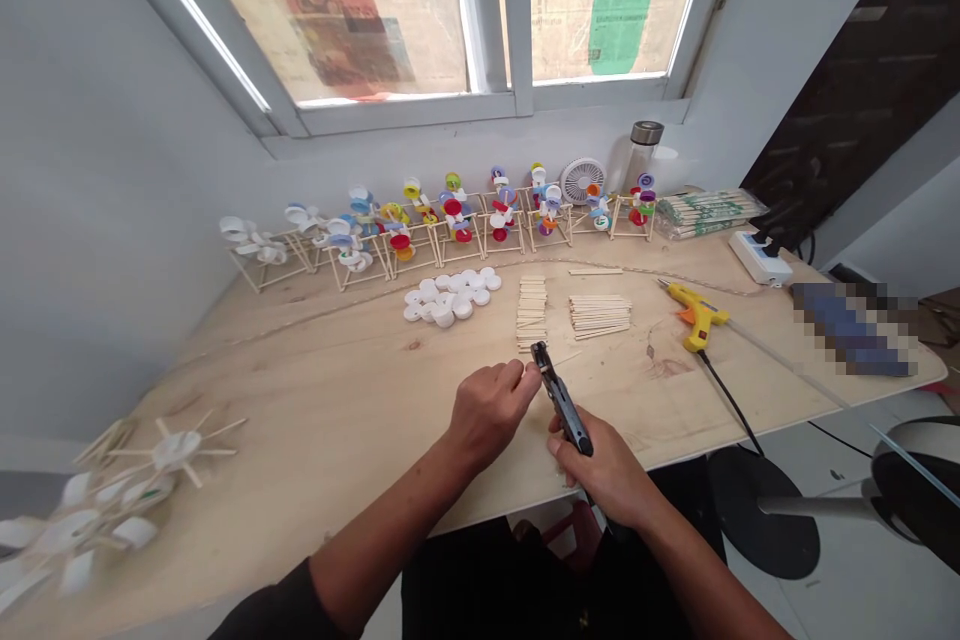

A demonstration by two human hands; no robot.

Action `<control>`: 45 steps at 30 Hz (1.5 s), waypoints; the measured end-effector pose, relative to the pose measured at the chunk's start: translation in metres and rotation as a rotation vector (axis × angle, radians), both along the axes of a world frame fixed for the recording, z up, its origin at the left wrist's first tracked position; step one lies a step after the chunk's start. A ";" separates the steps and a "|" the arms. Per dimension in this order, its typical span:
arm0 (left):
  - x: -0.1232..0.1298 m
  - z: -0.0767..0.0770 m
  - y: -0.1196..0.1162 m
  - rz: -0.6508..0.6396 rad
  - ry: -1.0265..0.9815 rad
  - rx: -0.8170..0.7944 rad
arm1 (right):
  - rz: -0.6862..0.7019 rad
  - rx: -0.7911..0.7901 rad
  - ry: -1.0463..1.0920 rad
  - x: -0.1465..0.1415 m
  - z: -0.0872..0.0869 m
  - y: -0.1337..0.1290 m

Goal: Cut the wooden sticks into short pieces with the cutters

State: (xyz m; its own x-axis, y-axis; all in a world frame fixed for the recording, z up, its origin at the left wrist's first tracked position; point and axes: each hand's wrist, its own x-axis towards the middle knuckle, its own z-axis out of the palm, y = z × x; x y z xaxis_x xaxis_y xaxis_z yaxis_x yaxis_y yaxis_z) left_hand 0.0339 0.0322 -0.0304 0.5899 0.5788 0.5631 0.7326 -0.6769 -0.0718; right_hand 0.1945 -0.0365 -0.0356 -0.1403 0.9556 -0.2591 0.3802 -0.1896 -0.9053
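My right hand point(604, 460) is wrapped round the handles of a dark hand tool point(566, 410), whose jaws point up and to the left. Beside the jaws, my left hand point(491, 410) is closed, thumb and fingertips pinched together; what they hold, if anything, is too small to make out. Just beyond the tool lie two bundles of thin wooden sticks, one on the left point(532, 310) and one on the right point(600, 315). White bottle caps point(442, 310) sit in a group to the left of them.
Stick frames with coloured caps point(451, 220) line the back of the table point(315, 400). A yellow glue gun point(697, 313), power strip point(759, 258), small fan point(583, 182) and bottle point(641, 155) are at the right. White cap wheels point(176, 450) lie at the left.
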 end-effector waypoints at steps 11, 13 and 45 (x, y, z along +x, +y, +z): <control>-0.004 -0.012 0.013 -0.113 0.039 0.127 | 0.020 -0.018 -0.007 0.000 -0.002 -0.001; -0.002 -0.009 0.009 -0.067 0.038 0.071 | 0.016 -0.015 -0.016 0.000 -0.003 -0.001; -0.004 0.021 0.004 -0.100 -0.278 -0.832 | -0.064 0.097 -0.321 -0.014 0.005 -0.005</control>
State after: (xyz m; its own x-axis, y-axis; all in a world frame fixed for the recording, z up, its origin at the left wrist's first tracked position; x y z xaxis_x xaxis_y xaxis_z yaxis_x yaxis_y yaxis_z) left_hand 0.0297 0.0364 -0.0093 0.5640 0.8180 0.1129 0.5845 -0.4920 0.6452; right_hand 0.1806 -0.0415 -0.0306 -0.0051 0.9822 -0.1877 0.6390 -0.1412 -0.7561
